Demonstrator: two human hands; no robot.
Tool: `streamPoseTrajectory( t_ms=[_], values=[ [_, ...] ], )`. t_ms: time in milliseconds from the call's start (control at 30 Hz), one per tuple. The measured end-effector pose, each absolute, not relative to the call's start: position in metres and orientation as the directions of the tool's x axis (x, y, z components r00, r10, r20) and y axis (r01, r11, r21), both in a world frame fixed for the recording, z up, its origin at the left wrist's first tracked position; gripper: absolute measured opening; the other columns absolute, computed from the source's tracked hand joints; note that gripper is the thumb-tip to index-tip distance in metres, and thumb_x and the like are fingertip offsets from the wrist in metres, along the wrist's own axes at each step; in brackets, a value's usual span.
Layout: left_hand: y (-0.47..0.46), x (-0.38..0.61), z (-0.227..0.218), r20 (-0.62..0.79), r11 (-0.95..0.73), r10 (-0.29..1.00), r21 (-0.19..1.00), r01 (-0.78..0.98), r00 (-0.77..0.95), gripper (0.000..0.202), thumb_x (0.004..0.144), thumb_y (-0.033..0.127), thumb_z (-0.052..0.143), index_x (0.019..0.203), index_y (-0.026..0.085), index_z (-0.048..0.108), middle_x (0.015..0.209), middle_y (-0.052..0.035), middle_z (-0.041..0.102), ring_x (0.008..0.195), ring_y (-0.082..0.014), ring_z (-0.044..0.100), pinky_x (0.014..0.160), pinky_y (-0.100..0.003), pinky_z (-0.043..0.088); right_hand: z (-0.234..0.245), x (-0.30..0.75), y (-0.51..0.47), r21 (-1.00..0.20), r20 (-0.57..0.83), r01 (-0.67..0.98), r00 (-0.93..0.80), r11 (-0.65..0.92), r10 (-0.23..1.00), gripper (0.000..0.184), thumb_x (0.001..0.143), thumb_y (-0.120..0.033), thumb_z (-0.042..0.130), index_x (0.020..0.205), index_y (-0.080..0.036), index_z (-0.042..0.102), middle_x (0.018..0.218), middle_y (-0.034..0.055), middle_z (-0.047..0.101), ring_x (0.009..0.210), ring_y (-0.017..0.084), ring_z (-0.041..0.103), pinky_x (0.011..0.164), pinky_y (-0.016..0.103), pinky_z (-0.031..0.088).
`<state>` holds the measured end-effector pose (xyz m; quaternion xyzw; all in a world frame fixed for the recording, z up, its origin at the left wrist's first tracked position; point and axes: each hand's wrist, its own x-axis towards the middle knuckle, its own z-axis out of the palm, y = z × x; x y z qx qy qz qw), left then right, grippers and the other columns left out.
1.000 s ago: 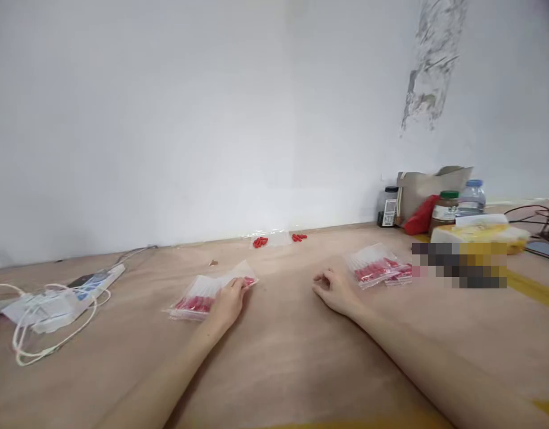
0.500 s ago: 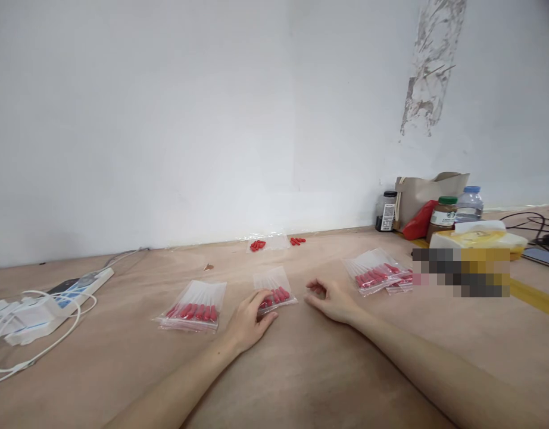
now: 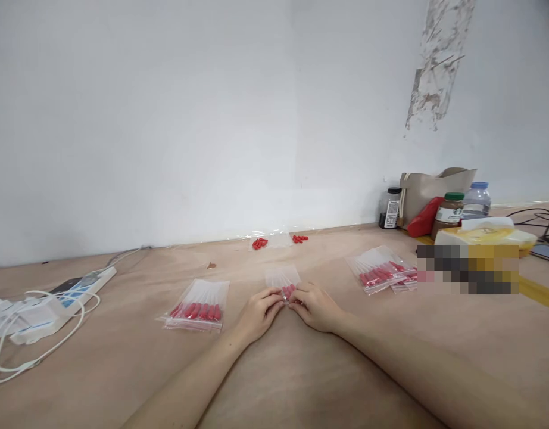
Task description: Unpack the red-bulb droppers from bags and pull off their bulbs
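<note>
While both forearms lie across the table [image 3: 301,381], the left hand [image 3: 258,313] and right hand [image 3: 314,305] meet at the middle. Their fingers are curled in narrow, with the tips pinching the near edge of a small clear bag [image 3: 283,276]. It lies flat on the wood just beyond the fingertips, at 12 o'clock from them, with red pieces gathered at its near end.

The work appears to be at that near edge. A good grip probably means pinching the plastic alone, not the red pieces, keeping the bag flat and both thumbs close together so the thin film does not buckle. A light, even hold should stop the contents sliding toward the far end.

At 9 o'clock, apart from the left hand, lies a fuller bag [image 3: 198,305]. At 2 o'clock sits a stack of bags [image 3: 381,271]. Farther off at 9 o'clock, a power strip [image 3: 55,298] rests in white cable. At 12 o'clock, by the wall, lie loose red pieces [image 3: 259,242]. Jars [image 3: 448,210] and a tissue pack [image 3: 484,233] stand far out at 2 o'clock.
</note>
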<state>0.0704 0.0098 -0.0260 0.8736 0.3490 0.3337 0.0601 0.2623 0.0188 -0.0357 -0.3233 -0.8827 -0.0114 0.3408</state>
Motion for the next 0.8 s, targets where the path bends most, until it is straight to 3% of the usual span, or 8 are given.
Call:
streamPoseTrajectory(
  t_ms=[100,333,567,667,800],
  values=[
    [0.006,0.071,-0.026,0.530,-0.763,0.640,0.352,0.542,0.557,0.022,0.087,0.022,0.041,0.091,0.021,0.062,0.100,-0.0029,0.063,0.092,-0.0142,0.058,0.084,-0.028,0.045,-0.035,0.263,0.015,-0.199,0.617,0.537,-0.581,0.819,0.531,0.009,0.081,-0.019,0.049,0.077,-0.018,0.058,0.078,0.0030,0.059,0.075,0.014,0.053,0.071,0.027,0.039],
    [0.002,0.076,-0.027,0.544,-0.711,0.697,0.437,0.551,0.467,0.017,0.083,0.017,0.047,0.076,0.018,0.062,0.090,-0.0026,0.064,0.086,-0.0137,0.059,0.079,-0.027,0.046,-0.035,0.264,0.018,-0.292,0.603,0.553,-0.527,0.780,0.599,0.017,0.082,-0.030,0.050,0.078,-0.020,0.063,0.073,0.0016,0.058,0.069,0.012,0.053,0.067,0.025,0.038],
    [0.002,0.075,-0.026,0.541,-0.697,0.711,0.459,0.552,0.448,0.014,0.081,0.018,0.051,0.075,0.020,0.063,0.088,-0.0007,0.065,0.085,-0.0140,0.060,0.080,-0.028,0.047,-0.032,0.258,0.016,-0.282,0.575,0.586,-0.531,0.760,0.623,0.012,0.075,-0.018,0.055,0.080,-0.022,0.064,0.075,0.0001,0.060,0.073,0.013,0.055,0.073,0.027,0.035],
    [0.003,0.071,-0.025,0.570,-0.729,0.670,0.388,0.564,0.475,0.013,0.082,0.020,0.050,0.078,0.020,0.063,0.089,-0.0008,0.065,0.085,-0.0138,0.060,0.078,-0.028,0.049,-0.030,0.256,0.016,-0.273,0.552,0.604,-0.539,0.749,0.636,0.011,0.078,-0.020,0.053,0.078,-0.022,0.064,0.078,0.0010,0.062,0.074,0.013,0.056,0.073,0.028,0.034],
    [0.006,0.062,-0.023,0.611,-0.840,0.487,0.133,0.525,0.624,0.019,0.086,0.021,0.044,0.092,0.021,0.062,0.100,-0.0041,0.063,0.096,-0.0149,0.057,0.085,-0.030,0.047,-0.030,0.256,0.016,-0.366,0.544,0.607,-0.476,0.706,0.691,0.012,0.081,-0.023,0.052,0.076,-0.021,0.062,0.077,0.0008,0.063,0.075,0.013,0.056,0.072,0.027,0.035]
  ],
)
